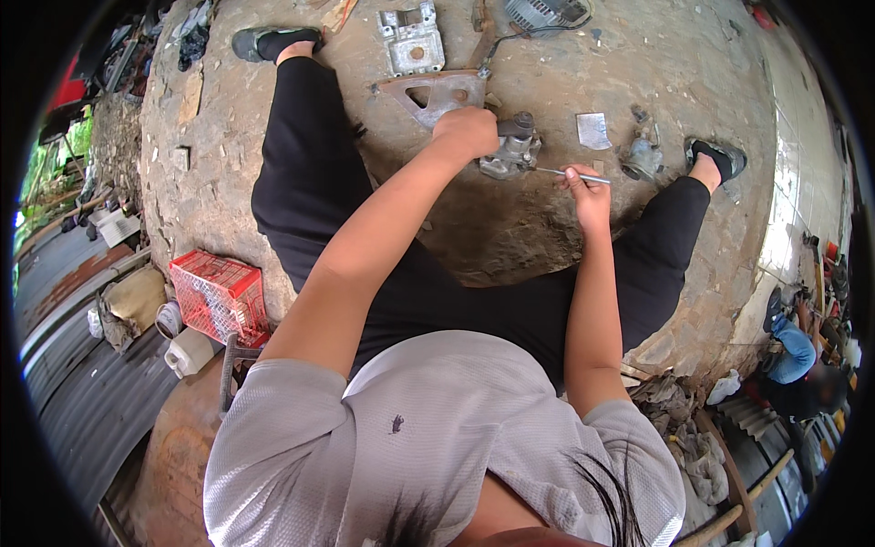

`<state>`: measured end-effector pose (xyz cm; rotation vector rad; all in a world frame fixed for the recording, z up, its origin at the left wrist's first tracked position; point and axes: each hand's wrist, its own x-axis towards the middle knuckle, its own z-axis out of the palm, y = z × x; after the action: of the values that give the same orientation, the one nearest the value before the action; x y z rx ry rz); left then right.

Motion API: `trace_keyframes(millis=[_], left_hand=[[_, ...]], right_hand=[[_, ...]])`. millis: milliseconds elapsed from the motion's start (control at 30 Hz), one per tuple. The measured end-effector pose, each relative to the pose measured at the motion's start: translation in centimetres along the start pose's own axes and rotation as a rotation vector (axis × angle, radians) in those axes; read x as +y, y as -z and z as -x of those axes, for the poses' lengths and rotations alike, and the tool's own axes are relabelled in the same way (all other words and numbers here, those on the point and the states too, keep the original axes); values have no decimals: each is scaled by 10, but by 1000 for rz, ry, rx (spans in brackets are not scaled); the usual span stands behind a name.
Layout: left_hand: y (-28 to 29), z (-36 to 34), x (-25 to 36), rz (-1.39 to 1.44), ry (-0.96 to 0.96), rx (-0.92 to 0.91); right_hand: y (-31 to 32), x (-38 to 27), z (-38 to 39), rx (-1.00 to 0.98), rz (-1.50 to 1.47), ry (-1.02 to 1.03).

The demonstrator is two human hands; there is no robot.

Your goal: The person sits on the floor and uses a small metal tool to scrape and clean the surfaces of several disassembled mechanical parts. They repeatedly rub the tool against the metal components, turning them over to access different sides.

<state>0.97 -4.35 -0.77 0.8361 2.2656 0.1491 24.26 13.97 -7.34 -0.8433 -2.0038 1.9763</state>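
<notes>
My left hand (467, 133) is closed around a dark hammer (519, 128), its head just over a small cast metal part (509, 160) on the ground. Between the fingers of my right hand (586, 187) is a slim metal rod (594, 178), held almost level. Its thin end points left and meets the side of the metal part, though I cannot tell whether it presses in. Behind my left fist lies a grey metal bracket (439, 94) with a triangular hole. Both hands are between my spread legs.
Farther off lie a square metal casting (413, 41) and a finned motor housing (544, 13). On the right are a silvery sheet (593, 130) and another metal part (643, 157). A red crate (219, 290) stands at left; another person (791, 356) is at far right.
</notes>
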Motion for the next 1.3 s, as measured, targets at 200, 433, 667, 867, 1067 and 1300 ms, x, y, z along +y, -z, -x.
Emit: trace_keyframes(millis=[200,433,667,867,1067,1300], left_hand=[[0,-3,-1,-17,27,-19],[-3,-7,-2,-25,29,-35],[3,0,2,-5,44,-46],[1,-3,-1,-20,26,-37],[4,-1,1,-32,17,-34],[5,2,4,-22,18,-37]], right_hand=[[-3,15,-9,170,298,-74],[-3,17,-4,39,166,39],[6,9,-5,67,36,38],[2,19,-8,271,582,84],[-1,15,1,21,103,-27],[5,12,1,-3,147,27]])
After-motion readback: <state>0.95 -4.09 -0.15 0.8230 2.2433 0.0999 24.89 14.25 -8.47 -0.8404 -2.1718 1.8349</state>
